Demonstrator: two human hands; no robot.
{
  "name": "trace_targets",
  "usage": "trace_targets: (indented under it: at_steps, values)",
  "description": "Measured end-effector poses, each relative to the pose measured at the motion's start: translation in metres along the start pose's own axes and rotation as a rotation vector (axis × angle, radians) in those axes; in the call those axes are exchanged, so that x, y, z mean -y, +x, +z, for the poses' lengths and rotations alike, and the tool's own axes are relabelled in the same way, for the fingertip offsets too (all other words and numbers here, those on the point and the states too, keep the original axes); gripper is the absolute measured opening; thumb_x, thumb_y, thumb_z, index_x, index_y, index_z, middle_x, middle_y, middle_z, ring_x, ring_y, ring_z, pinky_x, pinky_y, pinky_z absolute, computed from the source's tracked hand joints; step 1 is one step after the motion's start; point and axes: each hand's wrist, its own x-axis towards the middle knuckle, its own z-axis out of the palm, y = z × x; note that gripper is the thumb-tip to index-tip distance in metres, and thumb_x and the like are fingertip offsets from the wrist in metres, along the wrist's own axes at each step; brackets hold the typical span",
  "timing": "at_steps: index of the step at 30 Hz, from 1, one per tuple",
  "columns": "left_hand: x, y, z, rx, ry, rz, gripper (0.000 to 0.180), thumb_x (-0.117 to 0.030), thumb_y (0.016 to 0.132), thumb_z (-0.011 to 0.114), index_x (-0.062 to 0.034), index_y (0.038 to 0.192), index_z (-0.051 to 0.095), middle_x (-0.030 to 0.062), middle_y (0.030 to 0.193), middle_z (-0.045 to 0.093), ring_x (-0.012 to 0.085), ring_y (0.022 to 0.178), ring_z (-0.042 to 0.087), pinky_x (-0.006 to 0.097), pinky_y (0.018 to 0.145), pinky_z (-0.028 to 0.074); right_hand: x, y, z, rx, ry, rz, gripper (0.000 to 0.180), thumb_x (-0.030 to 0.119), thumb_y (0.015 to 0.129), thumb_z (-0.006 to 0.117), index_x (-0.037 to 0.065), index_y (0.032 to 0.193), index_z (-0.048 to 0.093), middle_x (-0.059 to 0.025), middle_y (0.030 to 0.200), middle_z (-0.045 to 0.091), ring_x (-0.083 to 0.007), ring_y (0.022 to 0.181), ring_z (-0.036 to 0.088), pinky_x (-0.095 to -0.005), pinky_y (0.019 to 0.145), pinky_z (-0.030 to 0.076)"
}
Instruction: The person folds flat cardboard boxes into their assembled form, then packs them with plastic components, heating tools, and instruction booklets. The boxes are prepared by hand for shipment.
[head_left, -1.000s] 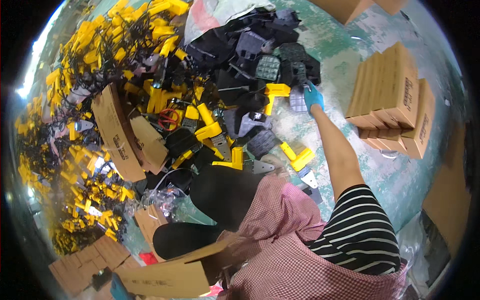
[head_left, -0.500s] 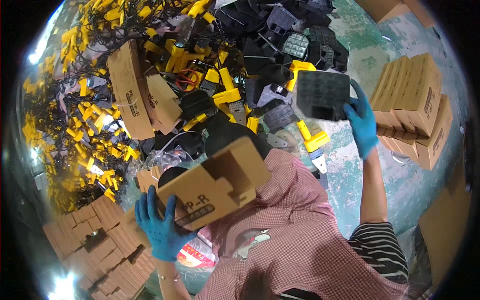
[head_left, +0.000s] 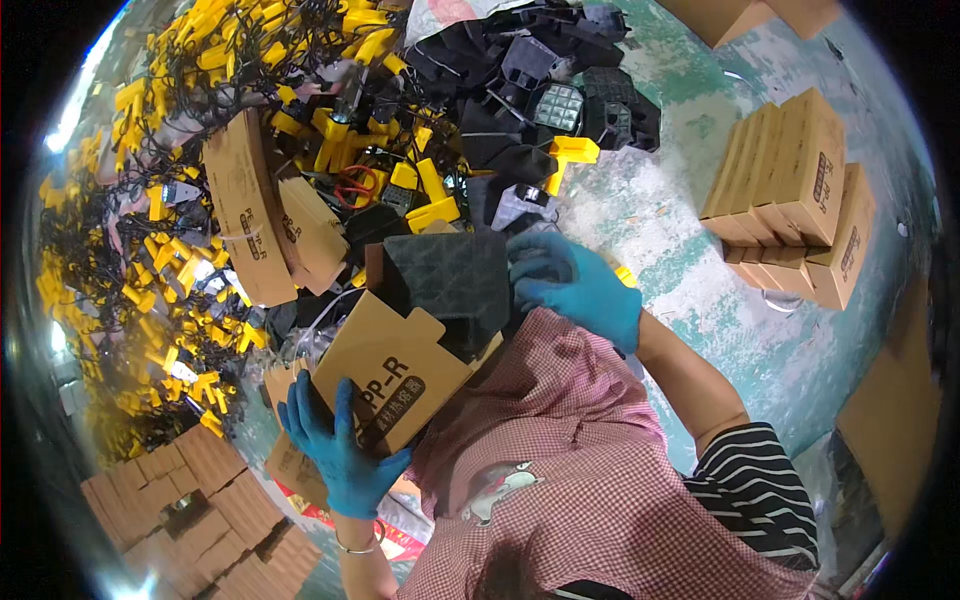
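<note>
My left hand (head_left: pixel 340 450) grips a brown cardboard box (head_left: pixel 375 345) by its lower left end, with the thumb across its printed face. The box is tilted, its open side up and to the right. A black moulded plastic tray (head_left: pixel 445 275) stands partly inside that opening, its upper part sticking out. At the tray's right edge, my right hand (head_left: pixel 580 290) has its fingers curled against it; some fingertips are hidden. Both hands wear blue gloves. Just beyond the tray lie yellow tool handles (head_left: pixel 433 205) and grey metal parts.
A large heap of yellow-handled tools (head_left: pixel 190 265) with black cords spreads at left. More black trays (head_left: pixel 610 100) are piled at the top. Closed boxes (head_left: pixel 780 180) stand stacked at right. Flat cartons (head_left: pixel 230 500) lie lower left; other cartons (head_left: pixel 245 210) lean near red-handled scissors (head_left: pixel 357 188).
My right hand has brought the black tray from the right over to the box, and its lower part now sits in the opening. The left hand keeps hold of the box, now tilted more.
</note>
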Motion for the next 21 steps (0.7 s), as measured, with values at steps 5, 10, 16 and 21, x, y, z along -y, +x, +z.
trace_targets:
  at_steps: [5,10,16,21]
  values:
    - [0.009,-0.007,0.000,0.002,0.011,-0.008,0.098,-0.067,0.068,0.074,-0.0207,0.149,0.043,0.0299,0.154,0.029,0.0501,0.142,0.026,0.067,0.115,0.015,0.006,0.026,0.002,-0.339,-0.175,-0.273,0.039,0.004,0.084,0.072,0.010,0.121,0.062,-0.0053,0.108,0.064,-0.0139,0.098,0.062,-0.0280,0.086,0.053]
    - [0.012,-0.015,0.001,0.021,0.017,-0.041,0.099,-0.072,0.069,0.072,-0.0222,0.149,0.043,0.0289,0.154,0.030,0.0502,0.140,0.028,0.068,0.114,0.016,0.034,0.007,-0.014,-0.247,-0.282,-0.256,0.040,0.007,0.086,0.071,0.012,0.125,0.062,-0.0073,0.110,0.067,-0.0147,0.098,0.065,-0.0303,0.088,0.053]
    - [0.007,-0.010,0.002,0.084,0.003,0.052,0.102,-0.057,0.063,0.084,-0.0193,0.148,0.043,0.0297,0.154,0.029,0.0510,0.141,0.029,0.066,0.114,0.021,0.020,0.014,0.045,0.002,-0.776,-0.190,0.036,0.009,0.086,0.070,0.007,0.121,0.066,-0.0049,0.102,0.071,-0.0133,0.091,0.068,-0.0294,0.086,0.054]
    - [0.009,-0.023,0.005,0.050,0.077,-0.016,0.093,-0.080,0.076,0.059,-0.0258,0.149,0.042,0.0299,0.152,0.031,0.0511,0.139,0.031,0.069,0.113,0.019,0.022,0.049,-0.001,-0.097,-0.288,-0.094,0.035,0.013,0.091,0.065,0.002,0.123,0.066,-0.0071,0.100,0.072,-0.0160,0.087,0.069,-0.0302,0.083,0.055]
